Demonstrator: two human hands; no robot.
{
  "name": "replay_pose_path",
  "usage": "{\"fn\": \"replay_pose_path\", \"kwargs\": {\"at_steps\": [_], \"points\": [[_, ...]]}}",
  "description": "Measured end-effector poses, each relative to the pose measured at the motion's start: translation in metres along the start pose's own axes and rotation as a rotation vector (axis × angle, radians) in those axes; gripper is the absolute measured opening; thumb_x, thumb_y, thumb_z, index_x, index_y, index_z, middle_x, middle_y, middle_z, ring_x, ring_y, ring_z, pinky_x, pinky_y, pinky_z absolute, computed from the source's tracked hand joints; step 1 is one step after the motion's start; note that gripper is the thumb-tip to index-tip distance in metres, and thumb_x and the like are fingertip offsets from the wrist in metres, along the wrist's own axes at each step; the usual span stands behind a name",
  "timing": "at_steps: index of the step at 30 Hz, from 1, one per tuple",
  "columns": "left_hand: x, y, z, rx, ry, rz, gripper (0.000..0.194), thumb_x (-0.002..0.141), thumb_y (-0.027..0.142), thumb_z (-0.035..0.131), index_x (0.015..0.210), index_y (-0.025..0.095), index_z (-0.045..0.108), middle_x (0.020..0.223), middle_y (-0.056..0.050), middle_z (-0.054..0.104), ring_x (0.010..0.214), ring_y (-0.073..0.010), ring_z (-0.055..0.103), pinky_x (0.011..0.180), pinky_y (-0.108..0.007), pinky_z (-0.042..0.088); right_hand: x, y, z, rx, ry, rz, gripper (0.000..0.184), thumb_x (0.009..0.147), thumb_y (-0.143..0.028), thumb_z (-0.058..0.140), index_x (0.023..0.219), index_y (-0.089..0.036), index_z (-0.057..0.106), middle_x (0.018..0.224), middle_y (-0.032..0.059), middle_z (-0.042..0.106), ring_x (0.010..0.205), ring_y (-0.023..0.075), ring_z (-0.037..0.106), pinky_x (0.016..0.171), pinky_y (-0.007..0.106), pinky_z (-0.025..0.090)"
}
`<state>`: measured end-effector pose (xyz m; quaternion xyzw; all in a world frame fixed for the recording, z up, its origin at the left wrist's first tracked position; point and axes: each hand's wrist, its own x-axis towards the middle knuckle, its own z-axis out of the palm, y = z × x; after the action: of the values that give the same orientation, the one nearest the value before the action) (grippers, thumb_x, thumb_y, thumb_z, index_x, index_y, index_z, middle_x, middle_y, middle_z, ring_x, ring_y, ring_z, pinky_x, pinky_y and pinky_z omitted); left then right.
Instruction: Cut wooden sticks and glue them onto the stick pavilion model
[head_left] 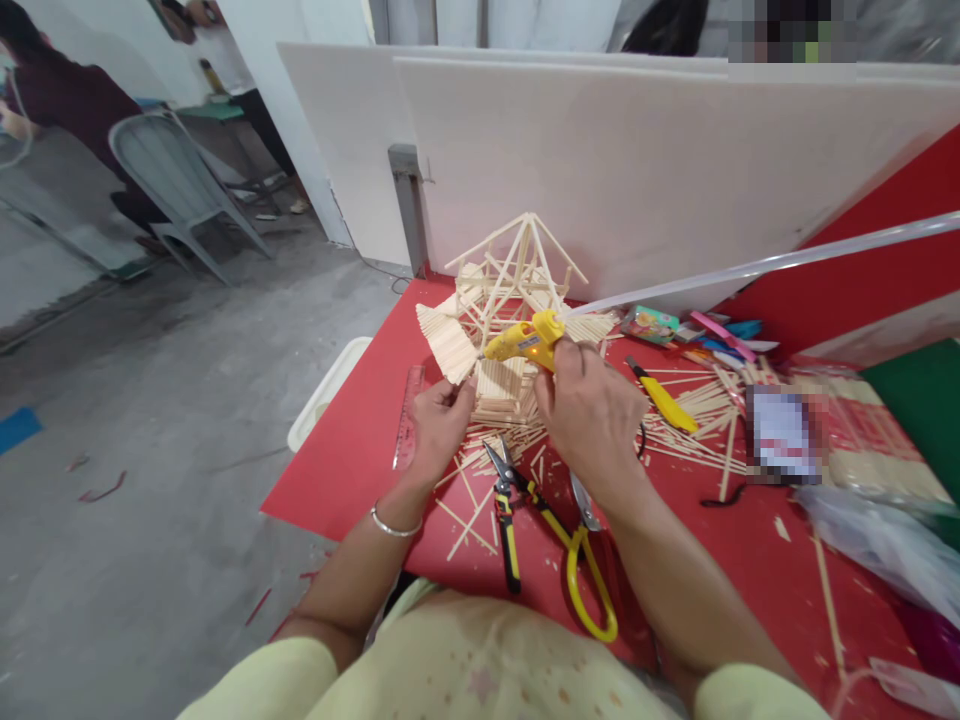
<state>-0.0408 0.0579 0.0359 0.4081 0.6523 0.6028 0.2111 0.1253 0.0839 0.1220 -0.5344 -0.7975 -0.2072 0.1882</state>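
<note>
A model house of thin wooden sticks (pixel 510 300) stands on the red table (pixel 337 460). My right hand (pixel 592 420) is closed round a yellow glue gun (pixel 525 342), whose nozzle points left at a slatted roof panel (pixel 450 345). A long clear glue stick (pixel 750 265) juts from the back of the gun to the right. My left hand (pixel 439 425), wearing a silver bangle, is pinched at the lower edge of the model, apparently on a small stick. What it holds is too small to make out.
Loose sticks (pixel 697 410) litter the table. Snips (pixel 506 500) and yellow-handled scissors (pixel 585 560) lie near me. A clear ruler (pixel 409 415), a yellow cutter (pixel 664 400), packets (pixel 652 322) and plastic bags (pixel 885 540) surround them. White boards (pixel 637 170) stand behind. A grey chair (pixel 172 180) and a person (pixel 67 110) are far left.
</note>
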Motion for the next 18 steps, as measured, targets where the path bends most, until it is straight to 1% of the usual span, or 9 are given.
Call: {"fn": "replay_pose_path", "kwargs": {"at_steps": [2,5,7,9,11,13,18], "points": [[0.000,-0.001,0.001,-0.017,0.007,-0.002,0.047,0.082,0.047,0.070,0.049,0.017,0.055,0.045,0.002,0.048,0.046,-0.0086,0.038,0.043,-0.023,0.024,-0.001,0.000,0.000,0.009,-0.004,0.003,0.035,0.098,-0.029,0.045,0.129,-0.014,0.050,0.102,0.0095,0.066,0.073,0.0177,0.057,0.060,0.032,0.026],[-0.001,-0.002,0.001,-0.045,-0.012,-0.022,0.043,0.084,0.047,0.067,0.055,0.016,0.064,0.049,0.000,0.057,0.047,-0.0102,0.046,0.045,-0.023,0.031,-0.002,0.001,0.001,0.023,-0.009,0.008,0.036,0.097,-0.030,0.045,0.129,-0.013,0.050,0.103,0.0103,0.066,0.073,0.0175,0.057,0.060,0.031,0.025],[-0.002,-0.004,0.000,-0.070,-0.038,-0.036,0.038,0.087,0.043,0.064,0.061,0.016,0.071,0.049,-0.001,0.059,0.046,-0.0104,0.048,0.045,-0.023,0.034,-0.002,0.002,0.001,0.020,-0.006,0.010,0.036,0.097,-0.030,0.046,0.129,-0.013,0.050,0.103,0.0102,0.066,0.072,0.0175,0.056,0.060,0.032,0.025],[-0.003,-0.008,-0.001,-0.111,-0.056,-0.047,0.031,0.087,0.035,0.062,0.067,0.015,0.074,0.052,-0.001,0.063,0.045,-0.0104,0.050,0.046,-0.023,0.037,-0.003,0.003,0.001,0.014,0.000,0.009,0.036,0.097,-0.031,0.045,0.129,-0.014,0.050,0.103,0.0101,0.066,0.072,0.0176,0.056,0.060,0.032,0.025],[-0.003,-0.012,-0.002,-0.152,-0.067,-0.046,0.021,0.083,0.027,0.062,0.073,0.015,0.076,0.064,-0.003,0.070,0.049,-0.0113,0.055,0.050,-0.024,0.043,-0.003,0.003,0.001,0.013,0.003,0.006,0.036,0.097,-0.031,0.045,0.128,-0.014,0.051,0.102,0.0101,0.065,0.072,0.0177,0.056,0.060,0.032,0.026],[-0.004,-0.017,-0.003,-0.160,-0.076,-0.030,0.016,0.079,0.023,0.063,0.077,0.015,0.077,0.075,-0.005,0.074,0.056,-0.0128,0.060,0.055,-0.025,0.048,-0.004,0.004,0.000,0.013,-0.001,0.006,0.035,0.097,-0.031,0.045,0.128,-0.013,0.051,0.103,0.0101,0.065,0.072,0.0178,0.056,0.060,0.032,0.026],[-0.007,-0.024,-0.004,-0.116,-0.073,0.032,0.017,0.079,0.028,0.069,0.085,0.016,0.078,0.082,-0.007,0.076,0.066,-0.0156,0.065,0.060,-0.026,0.050,-0.006,0.004,0.000,0.010,0.002,0.008,0.036,0.098,-0.031,0.043,0.129,-0.013,0.050,0.103,0.0100,0.065,0.073,0.0180,0.056,0.060,0.032,0.026]]}}
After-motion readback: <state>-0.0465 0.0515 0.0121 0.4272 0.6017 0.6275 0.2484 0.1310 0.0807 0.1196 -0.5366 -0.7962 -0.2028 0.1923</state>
